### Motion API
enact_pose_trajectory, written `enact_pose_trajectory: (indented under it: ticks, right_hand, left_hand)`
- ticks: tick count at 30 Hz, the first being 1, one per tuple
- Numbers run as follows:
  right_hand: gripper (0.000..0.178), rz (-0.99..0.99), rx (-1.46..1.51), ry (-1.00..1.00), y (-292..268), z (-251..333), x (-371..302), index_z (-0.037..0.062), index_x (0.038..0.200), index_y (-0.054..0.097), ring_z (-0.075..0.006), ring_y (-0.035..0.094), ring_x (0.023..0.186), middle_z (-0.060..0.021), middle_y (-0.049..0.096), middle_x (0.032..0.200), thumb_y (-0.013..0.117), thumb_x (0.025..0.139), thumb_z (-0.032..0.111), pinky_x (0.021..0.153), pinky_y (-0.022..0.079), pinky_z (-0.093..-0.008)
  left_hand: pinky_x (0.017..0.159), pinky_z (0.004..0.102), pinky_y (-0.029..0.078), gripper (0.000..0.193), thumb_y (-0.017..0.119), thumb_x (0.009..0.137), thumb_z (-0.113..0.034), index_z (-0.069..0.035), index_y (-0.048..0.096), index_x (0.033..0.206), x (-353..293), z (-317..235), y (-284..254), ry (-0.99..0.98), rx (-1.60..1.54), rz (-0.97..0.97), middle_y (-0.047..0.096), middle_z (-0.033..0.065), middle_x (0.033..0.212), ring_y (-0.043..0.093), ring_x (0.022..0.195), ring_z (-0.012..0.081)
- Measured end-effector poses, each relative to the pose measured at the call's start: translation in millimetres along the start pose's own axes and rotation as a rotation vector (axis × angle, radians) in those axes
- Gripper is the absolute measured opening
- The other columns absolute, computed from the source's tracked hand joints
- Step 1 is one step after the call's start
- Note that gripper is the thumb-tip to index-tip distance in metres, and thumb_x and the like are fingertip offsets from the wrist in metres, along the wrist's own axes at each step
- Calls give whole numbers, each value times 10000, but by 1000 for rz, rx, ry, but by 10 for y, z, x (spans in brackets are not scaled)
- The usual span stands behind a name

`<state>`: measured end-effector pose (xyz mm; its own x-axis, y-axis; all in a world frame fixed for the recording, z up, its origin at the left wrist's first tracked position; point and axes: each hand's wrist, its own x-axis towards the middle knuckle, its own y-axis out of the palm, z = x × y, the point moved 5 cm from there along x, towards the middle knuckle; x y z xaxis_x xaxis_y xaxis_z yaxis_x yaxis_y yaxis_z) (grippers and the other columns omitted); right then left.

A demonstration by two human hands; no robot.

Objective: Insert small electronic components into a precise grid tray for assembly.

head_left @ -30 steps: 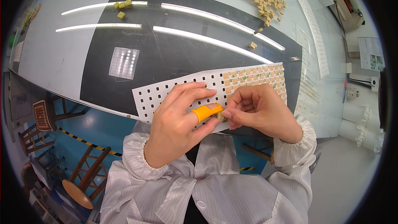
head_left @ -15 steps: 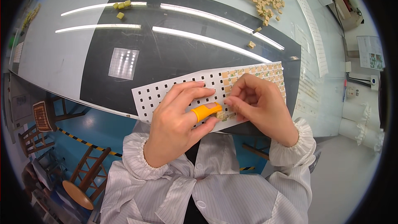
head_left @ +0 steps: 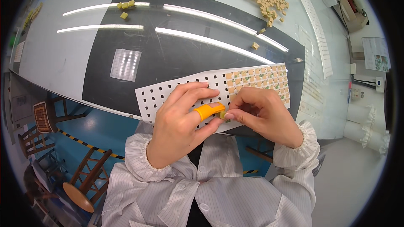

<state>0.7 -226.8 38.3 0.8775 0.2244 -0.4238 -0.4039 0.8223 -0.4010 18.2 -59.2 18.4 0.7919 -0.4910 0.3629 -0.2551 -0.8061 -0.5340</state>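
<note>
My left hand (head_left: 176,122) pinches a small yellowish block (head_left: 222,114) between thumb and forefinger. An orange finger guard (head_left: 208,111) is on that forefinger, and the other fingers rest over the white sheet (head_left: 147,101). My right hand (head_left: 265,111) has its thumb and fingertips closed together against the right side of the block; whatever is between them is hidden. Dark square spots in rows cover the sheet's left part. Rows of small tan squares with green marks (head_left: 259,77) fill its right part.
A dark mat (head_left: 168,54) lies under the sheet. Beyond it are a heap of small tan blocks (head_left: 267,0) and a single block (head_left: 255,46). Several yellow blocks (head_left: 125,5) and a clear gridded sheet (head_left: 126,64) are to the left. Another perforated strip (head_left: 317,33) lies at right.
My right hand has moved down and slightly left, bringing its fingertips onto the block. The block in my left hand has turned a little. My left hand stays almost in place.
</note>
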Motion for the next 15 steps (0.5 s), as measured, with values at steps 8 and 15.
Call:
enact_pose_trajectory:
  ticks: [8, 15]
  right_hand:
    - [106, -92, 15, 6, 29, 20, -55, -15, 876, 658, -60, 591, 676, -38, 650, 810, 738, 852, 51, 575, 478, -221]
    - [162, -373, -306, -195, 193, -25, -364, 7, 935, 706, -115, 595, 636, -50, 623, 824, 762, 785, -14, 569, 485, -227]
  left_hand:
    - [838, 358, 543, 228, 815, 653, -77, -34, 743, 865, -18, 14, -12, -14, -10, 3, 687, 54, 1047, 625, 1075, 271]
    - [837, 360, 545, 212, 806, 648, -61, -27, 741, 847, -18, 13, -4, -7, -13, 3, 688, 54, 1051, 624, 1078, 278]
